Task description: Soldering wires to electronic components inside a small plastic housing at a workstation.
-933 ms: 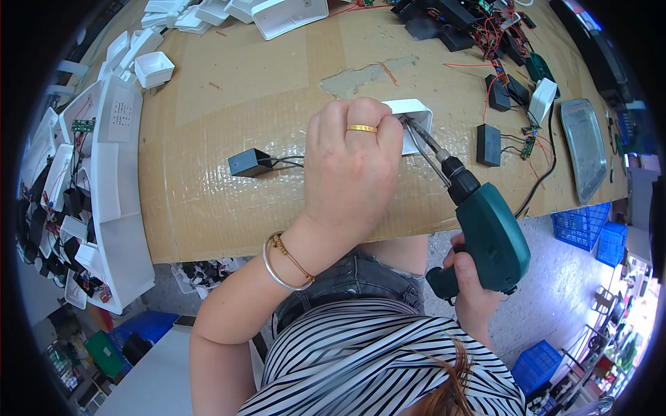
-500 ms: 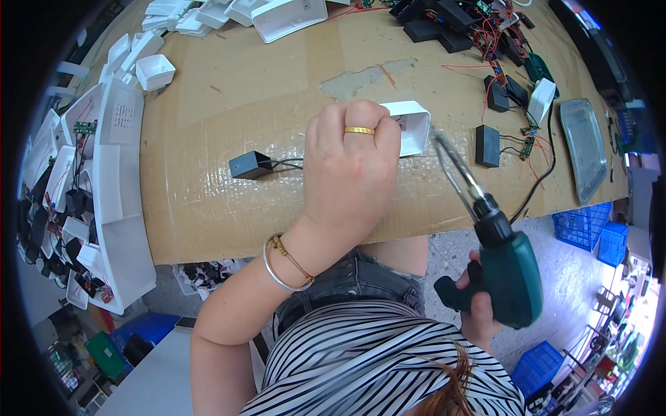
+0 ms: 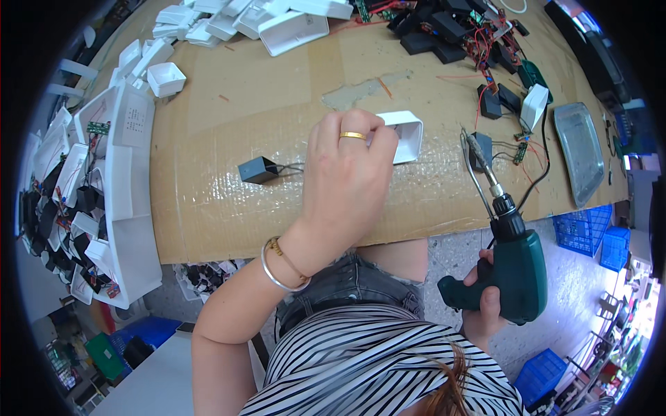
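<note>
A white open plastic case (image 3: 411, 139) lies on the cardboard-covered bench in front of me. My left hand (image 3: 350, 159), wearing a ring, is closed at the case's left end, its fingertips partly hidden inside or behind the wall. Thin dark wires run from under this hand to a small black box (image 3: 258, 170) on the left. My right hand (image 3: 482, 305) grips a dark green, pistol-shaped soldering gun (image 3: 520, 267). Its metal tip and thin feed tube point up and away, apart from the case, overlapping a second black box (image 3: 480, 147) in view.
White plastic cases (image 3: 295, 33) are piled at the far left. Black boxes with red wires (image 3: 451, 31) crowd the far right. A grey metal tray (image 3: 579, 156) sits at the right edge. On the left stands a white bin (image 3: 132, 208) of parts. A dark cord (image 3: 544, 156) crosses the right side.
The soldering gun has moved right, its tip now farther from the white case. My left hand stays at the case, with only a slight shift.
</note>
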Action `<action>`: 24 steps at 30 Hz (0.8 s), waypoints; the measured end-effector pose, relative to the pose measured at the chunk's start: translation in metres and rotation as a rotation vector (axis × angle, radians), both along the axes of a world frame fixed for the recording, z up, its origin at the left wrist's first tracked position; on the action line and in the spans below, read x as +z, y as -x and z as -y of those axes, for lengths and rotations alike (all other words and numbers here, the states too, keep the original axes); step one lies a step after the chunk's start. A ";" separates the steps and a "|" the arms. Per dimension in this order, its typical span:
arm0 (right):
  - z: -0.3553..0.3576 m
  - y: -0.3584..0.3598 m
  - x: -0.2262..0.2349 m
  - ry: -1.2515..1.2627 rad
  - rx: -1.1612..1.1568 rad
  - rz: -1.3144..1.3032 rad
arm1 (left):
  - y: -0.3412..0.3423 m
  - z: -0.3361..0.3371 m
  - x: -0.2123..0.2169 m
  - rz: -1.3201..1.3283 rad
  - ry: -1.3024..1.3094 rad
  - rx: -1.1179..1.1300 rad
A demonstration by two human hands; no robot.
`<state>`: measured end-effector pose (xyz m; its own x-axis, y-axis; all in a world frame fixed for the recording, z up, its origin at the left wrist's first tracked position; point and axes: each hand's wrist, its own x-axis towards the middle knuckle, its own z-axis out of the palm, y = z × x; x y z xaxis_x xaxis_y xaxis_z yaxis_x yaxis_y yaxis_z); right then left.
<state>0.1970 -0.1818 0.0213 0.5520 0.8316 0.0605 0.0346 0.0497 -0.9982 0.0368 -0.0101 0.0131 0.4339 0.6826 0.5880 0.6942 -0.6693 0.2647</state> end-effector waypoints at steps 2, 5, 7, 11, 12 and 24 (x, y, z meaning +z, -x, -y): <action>-0.004 0.000 -0.005 -0.038 -0.005 -0.006 | 0.009 0.001 0.010 0.093 0.064 -0.041; -0.008 -0.002 -0.009 -0.104 0.026 -0.023 | 0.023 0.004 0.026 0.068 0.131 -0.042; -0.004 -0.006 -0.016 -0.106 -0.001 -0.028 | 0.033 0.008 0.028 -0.082 0.235 0.025; -0.002 -0.012 -0.024 -0.145 0.011 -0.030 | 0.041 0.013 0.017 -0.062 0.529 0.021; -0.004 -0.012 -0.025 -0.149 0.072 -0.051 | 0.047 0.017 0.023 0.007 0.500 0.052; -0.051 0.008 -0.008 -0.158 0.019 -0.062 | 0.256 0.187 -0.007 0.508 1.135 0.310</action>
<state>0.1891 -0.1313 0.0128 0.5428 0.8249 0.1579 -0.0292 0.2065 -0.9780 -0.2190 -0.1970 0.0062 0.0668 0.9399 -0.3350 0.4331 0.2751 0.8583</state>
